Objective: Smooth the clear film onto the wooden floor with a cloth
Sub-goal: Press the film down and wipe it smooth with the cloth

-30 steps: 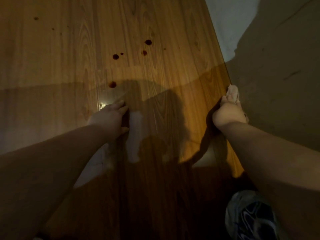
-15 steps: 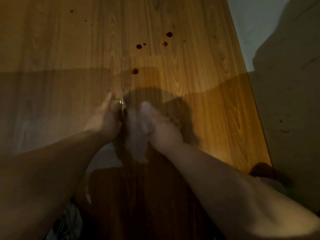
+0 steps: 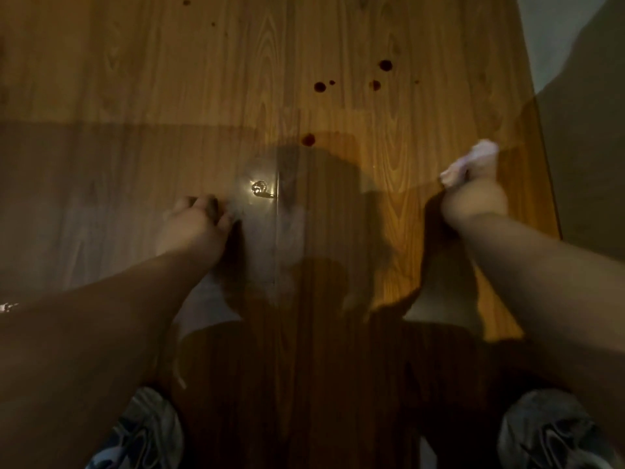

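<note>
Right hand (image 3: pixel 473 204) grip clenched on crumpled white cloth (image 3: pixel 471 160); left hand (image 3: pixel 192 228) rests on clear film (image 3: pixel 263 252) over brown wooden floor (image 3: pixel 203 62), grip unclear.

Dim warm light, heavy shadows, glare spot (image 3: pixel 259 188), perhaps motion blur throughout.

Both arms reached forward, hands well apart. Left hand (image 3: pixel 194 228) pressed down, fingers bent. Right hand (image 3: pixel 473 204) gripped the cloth (image 3: pixel 471 160).

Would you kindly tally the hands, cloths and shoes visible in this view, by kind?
Hands: 2 (left hand, right hand)
Cloths: 1 (cloth, gripped by the right hand)
Shoes: 2 (left shoe, right shoe)
Total: 5
</note>
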